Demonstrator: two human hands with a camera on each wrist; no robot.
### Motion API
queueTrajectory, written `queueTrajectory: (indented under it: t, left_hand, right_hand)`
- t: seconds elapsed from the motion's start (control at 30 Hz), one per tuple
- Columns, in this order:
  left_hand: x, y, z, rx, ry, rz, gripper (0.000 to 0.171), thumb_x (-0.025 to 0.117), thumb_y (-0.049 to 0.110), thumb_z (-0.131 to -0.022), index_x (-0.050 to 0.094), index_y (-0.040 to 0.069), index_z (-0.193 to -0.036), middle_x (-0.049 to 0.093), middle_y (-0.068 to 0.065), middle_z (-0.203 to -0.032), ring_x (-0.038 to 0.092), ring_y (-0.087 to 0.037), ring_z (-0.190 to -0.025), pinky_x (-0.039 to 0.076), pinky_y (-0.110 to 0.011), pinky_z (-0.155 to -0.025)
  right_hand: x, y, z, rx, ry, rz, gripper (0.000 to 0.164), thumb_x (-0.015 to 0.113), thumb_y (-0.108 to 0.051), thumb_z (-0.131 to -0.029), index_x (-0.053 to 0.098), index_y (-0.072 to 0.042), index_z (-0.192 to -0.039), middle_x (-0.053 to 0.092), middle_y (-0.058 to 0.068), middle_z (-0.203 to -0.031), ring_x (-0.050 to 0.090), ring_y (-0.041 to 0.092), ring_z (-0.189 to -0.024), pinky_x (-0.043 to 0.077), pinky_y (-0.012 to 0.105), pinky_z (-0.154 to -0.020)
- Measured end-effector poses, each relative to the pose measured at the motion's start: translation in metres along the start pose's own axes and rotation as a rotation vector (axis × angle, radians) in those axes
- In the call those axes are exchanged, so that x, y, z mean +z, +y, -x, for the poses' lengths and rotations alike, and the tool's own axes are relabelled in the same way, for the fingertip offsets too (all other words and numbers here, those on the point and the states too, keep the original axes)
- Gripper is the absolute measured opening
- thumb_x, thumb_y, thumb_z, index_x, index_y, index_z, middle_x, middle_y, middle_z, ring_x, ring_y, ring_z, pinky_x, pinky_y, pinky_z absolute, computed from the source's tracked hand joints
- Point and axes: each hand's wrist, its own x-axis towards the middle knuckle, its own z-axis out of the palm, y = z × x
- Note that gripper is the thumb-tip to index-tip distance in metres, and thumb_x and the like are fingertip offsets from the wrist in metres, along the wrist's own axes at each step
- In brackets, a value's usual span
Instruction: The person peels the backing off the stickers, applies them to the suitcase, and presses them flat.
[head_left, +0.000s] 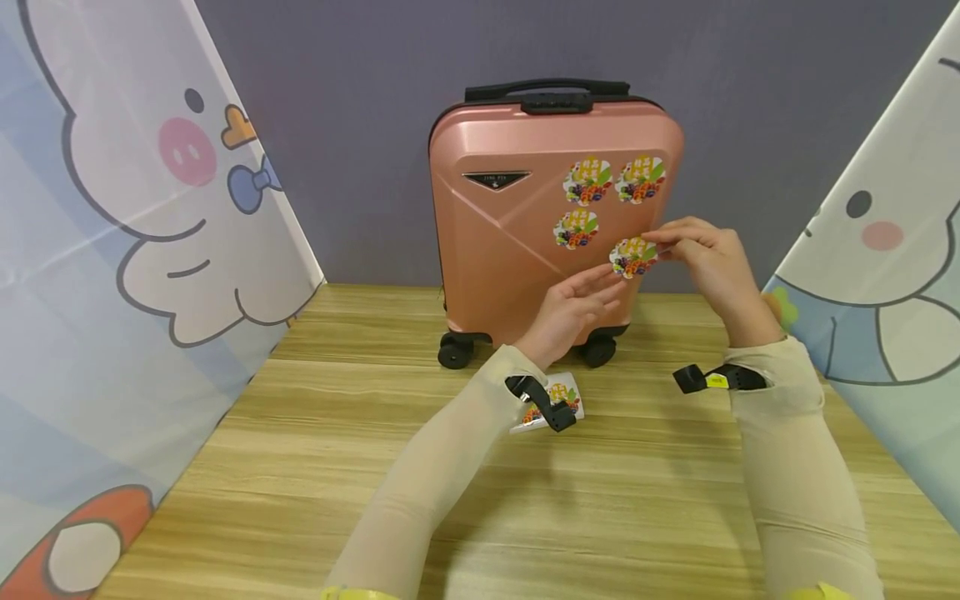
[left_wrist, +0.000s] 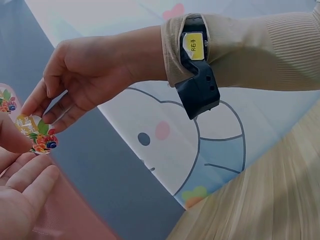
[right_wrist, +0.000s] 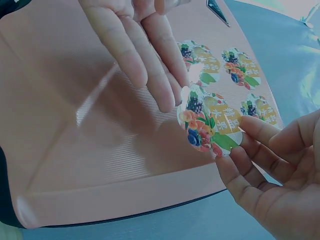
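A rose-pink suitcase (head_left: pixel 498 279) stands upright on its wheels, and three round fruit-print stickers are on its upper right front. My right hand (head_left: pixel 712 262) pinches a fourth fruit sticker (head_left: pixel 633 257) by its edge, between thumb and fingertips, in front of the suitcase's right side. In the right wrist view the held sticker (right_wrist: pixel 207 122) faces the camera with its print flat. My left hand (head_left: pixel 572 312) has its fingers extended by the sticker's other edge; whether they touch it I cannot tell. In the left wrist view the left thumb overlaps part of the sticker (left_wrist: pixel 40 135).
A pack of the same stickers (head_left: pixel 570 392) lies on the wooden table (head_left: pixel 315 433), partly hidden by my left wrist strap. Behind the suitcase rises a grey partition (head_left: pixel 360 167). Cartoon-printed cloths (head_left: pixel 150 250) flank both sides.
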Motion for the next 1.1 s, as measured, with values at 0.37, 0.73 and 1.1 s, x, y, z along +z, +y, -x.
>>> queueTrajectory:
  t: [0.37, 0.73, 1.1]
  left_hand:
    - [0.003, 0.005, -0.005, 0.011, 0.021, 0.037, 0.063, 0.049, -0.02, -0.089, 0.047, 0.003, -0.147, 0.052, -0.016, -0.144, 0.051, -0.031, -0.131, 0.04, -0.05, -0.109]
    - [0.006, 0.008, -0.01, 0.034, 0.035, 0.055, 0.068, 0.048, -0.022, -0.086, 0.047, 0.005, -0.148, 0.052, -0.009, -0.144, 0.052, -0.029, -0.131, 0.045, -0.046, -0.105]
    - [0.009, 0.009, -0.015, 0.03, 0.052, 0.049, 0.07, 0.046, -0.023, -0.086, 0.046, 0.007, -0.149, 0.051, -0.005, -0.145, 0.052, -0.027, -0.131, 0.046, -0.048, -0.104]
  right_hand:
    - [0.004, -0.005, -0.003, -0.07, 0.05, 0.04, 0.035, 0.041, 0.0, -0.097, 0.071, 0.011, -0.112, 0.065, -0.017, -0.098, 0.062, 0.006, -0.088, 0.05, 0.014, -0.077]
    - [0.012, -0.009, 0.001, -0.105, 0.123, 0.18, 0.04, 0.04, 0.001, -0.095, 0.075, -0.001, -0.114, 0.064, -0.008, -0.105, 0.059, 0.001, -0.089, 0.045, 0.014, -0.074]
    - [0.019, -0.007, 0.0, -0.18, 0.157, 0.29, 0.042, 0.04, 0.001, -0.094, 0.074, -0.005, -0.118, 0.067, 0.012, -0.115, 0.055, 0.002, -0.09, 0.034, 0.02, -0.065]
